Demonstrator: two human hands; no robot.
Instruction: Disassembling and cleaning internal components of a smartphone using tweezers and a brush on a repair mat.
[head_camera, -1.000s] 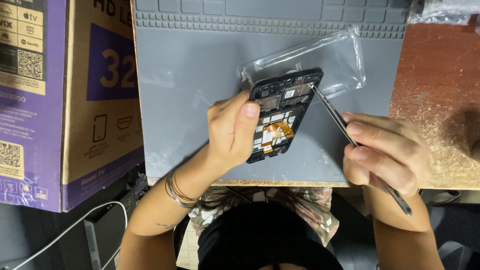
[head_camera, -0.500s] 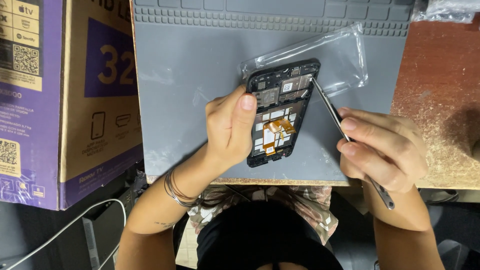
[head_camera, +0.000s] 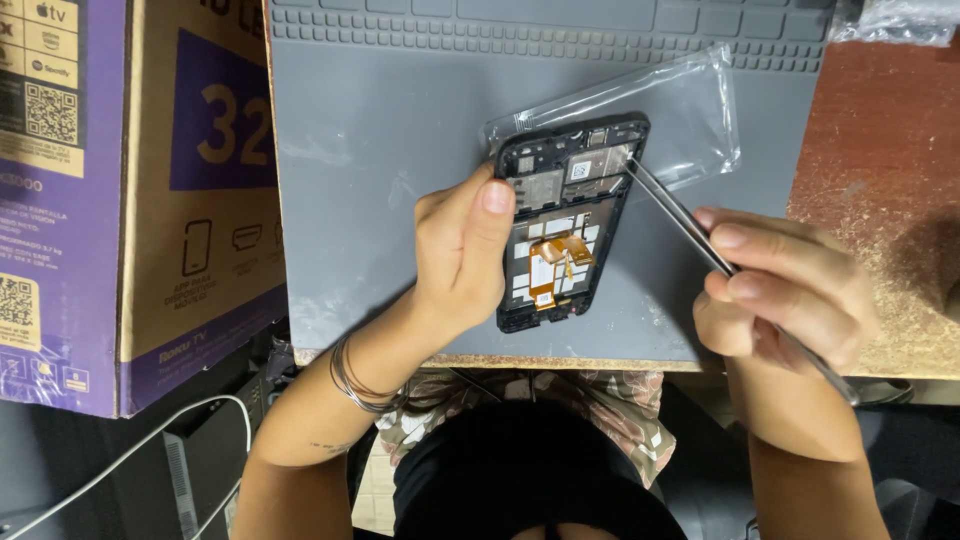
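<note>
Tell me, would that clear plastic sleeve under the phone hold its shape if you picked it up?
Probably not. The clear plastic sleeve looks thin and creased, so it would likely flop and weigh little. Its glossy surface may slide on the grey mat. The opened phone lies partly on it, so pulling could shift both.

a large rectangular cardboard box (head_camera: 130, 190), printed purple and tan with white pictograms and square code patches, stands at the left edge against the side of the grey mat. a clear, flat plastic sleeve (head_camera: 690, 110) lies on the mat's upper right, partly under the top of the opened black phone. a crumpled clear plastic bag (head_camera: 900, 20) sits at the top right corner.
</note>
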